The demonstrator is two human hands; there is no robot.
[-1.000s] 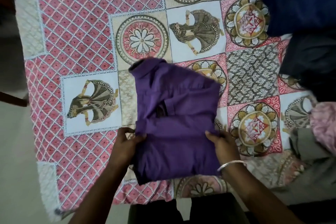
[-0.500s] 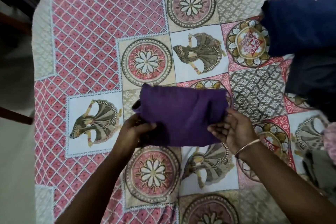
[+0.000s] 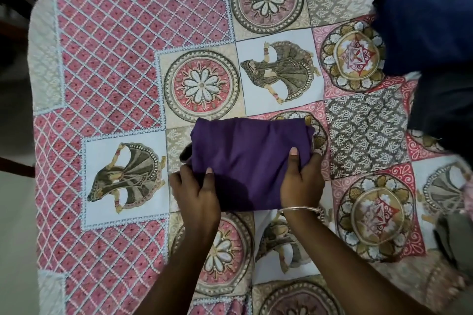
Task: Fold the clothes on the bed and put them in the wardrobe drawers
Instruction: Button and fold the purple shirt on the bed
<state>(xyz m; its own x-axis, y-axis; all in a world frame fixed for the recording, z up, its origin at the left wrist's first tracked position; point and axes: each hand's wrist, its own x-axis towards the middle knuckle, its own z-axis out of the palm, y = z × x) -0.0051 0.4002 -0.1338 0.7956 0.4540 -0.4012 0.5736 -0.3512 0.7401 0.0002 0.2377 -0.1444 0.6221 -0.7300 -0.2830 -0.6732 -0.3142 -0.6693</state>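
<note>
Purple cotton-looking cloth, folded into a compact rectangular bundle [image 3: 249, 161], lies on the patchwork-printed bedspread [image 3: 133, 59] near the middle of the bed, and you have both hands on its near edge; your left hand [image 3: 195, 193] grips the lower left corner, thumb lying on top of the fabric and fingers curled down at the side, while your right hand [image 3: 302, 181] holds the lower right corner, thumb pressed flat on top and the other fingers wrapped round the edge, a thin silver bangle [image 3: 299, 210] at the wrist; the fold looks done to my eye, so the step in hand is tidying and lifting; keep the thumbs pressing down and slide the fingers fully underneath before raising it, so the layers rise as one slab rather than sliding apart; lift both sides level, since a tilt would likely let the upper layer slip; the bundle itself is smooth across the top with soft creases near its far edge, and a small dark flap pokes out at its left side, worth tucking in first; a dark navy garment [image 3: 425, 30] and another darker one [image 3: 445, 102] lie well apart at the right.
</note>
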